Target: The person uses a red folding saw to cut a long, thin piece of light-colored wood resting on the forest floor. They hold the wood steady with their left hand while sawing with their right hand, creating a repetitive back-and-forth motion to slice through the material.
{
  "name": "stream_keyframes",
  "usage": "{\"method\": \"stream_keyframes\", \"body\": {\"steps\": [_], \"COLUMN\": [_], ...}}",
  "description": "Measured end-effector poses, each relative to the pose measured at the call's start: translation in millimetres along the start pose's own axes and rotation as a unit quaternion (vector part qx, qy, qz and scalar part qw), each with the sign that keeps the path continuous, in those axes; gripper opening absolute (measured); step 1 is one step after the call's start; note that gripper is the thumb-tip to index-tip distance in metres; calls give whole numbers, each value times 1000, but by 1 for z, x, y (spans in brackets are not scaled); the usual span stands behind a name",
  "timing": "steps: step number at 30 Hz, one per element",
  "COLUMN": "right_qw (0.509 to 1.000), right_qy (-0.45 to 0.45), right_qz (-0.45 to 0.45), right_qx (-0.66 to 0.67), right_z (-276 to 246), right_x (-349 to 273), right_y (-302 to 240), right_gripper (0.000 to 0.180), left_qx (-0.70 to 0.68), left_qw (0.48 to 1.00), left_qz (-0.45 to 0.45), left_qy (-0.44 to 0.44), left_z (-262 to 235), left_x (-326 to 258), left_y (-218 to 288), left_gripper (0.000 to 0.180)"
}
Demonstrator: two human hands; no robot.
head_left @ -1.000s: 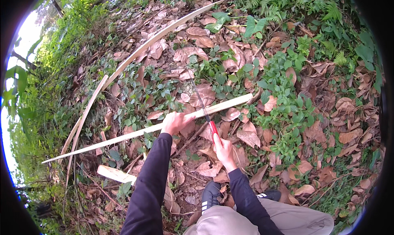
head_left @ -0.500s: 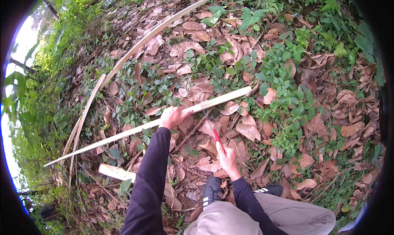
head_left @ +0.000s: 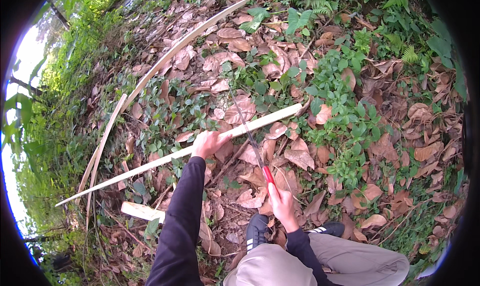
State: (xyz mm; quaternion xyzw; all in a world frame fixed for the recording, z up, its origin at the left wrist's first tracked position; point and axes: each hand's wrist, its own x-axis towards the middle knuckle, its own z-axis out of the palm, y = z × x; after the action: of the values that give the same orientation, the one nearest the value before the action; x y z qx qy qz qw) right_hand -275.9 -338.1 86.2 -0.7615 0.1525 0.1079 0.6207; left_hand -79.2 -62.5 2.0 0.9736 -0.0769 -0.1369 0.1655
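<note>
A long pale strip of wood point(head_left: 150, 172) runs slantwise from the lower left up to the right, its wider end near the leaves on the right. My left hand point(head_left: 207, 143) is closed around it, right of its middle. In my right hand point(head_left: 282, 204) is the red handle of a hand saw point(head_left: 268, 175). The saw's thin dark blade lies across the wood just right of my left hand, its tip pointing away from me. Whether the teeth have cut in is too small to tell.
Other long wooden strips point(head_left: 165, 59) lie at the left and far side, bent by the lens. A short wood block point(head_left: 142, 211) rests beside my left forearm. Dry brown leaves point(head_left: 300, 159) and low green plants point(head_left: 350, 106) cover the ground. My dark shoes point(head_left: 257, 232) are below.
My right hand has drawn the saw a little back toward me, and more of its blade now shows. My left hand still holds the wood in about the same place.
</note>
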Motion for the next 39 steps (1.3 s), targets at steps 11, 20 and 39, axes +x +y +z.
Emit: {"method": "stream_keyframes", "body": {"steps": [11,20,39], "right_qw": [999,998,988], "right_qy": [8,9,-57], "right_qz": [-34,-40,109], "right_qx": [-34,-46,88], "right_z": [51,62,-33], "right_x": [100,109,-69], "right_y": [21,20,19], "right_gripper": [61,62,36], "left_qx": [3,-2,-21], "left_qw": [1000,999,999], "left_qz": [13,18,17], "left_qy": [27,39,-18], "left_z": [4,7,-2], "left_x": [0,-1,7], "left_y": [-2,-2,-2], "left_gripper": [69,69,69]}}
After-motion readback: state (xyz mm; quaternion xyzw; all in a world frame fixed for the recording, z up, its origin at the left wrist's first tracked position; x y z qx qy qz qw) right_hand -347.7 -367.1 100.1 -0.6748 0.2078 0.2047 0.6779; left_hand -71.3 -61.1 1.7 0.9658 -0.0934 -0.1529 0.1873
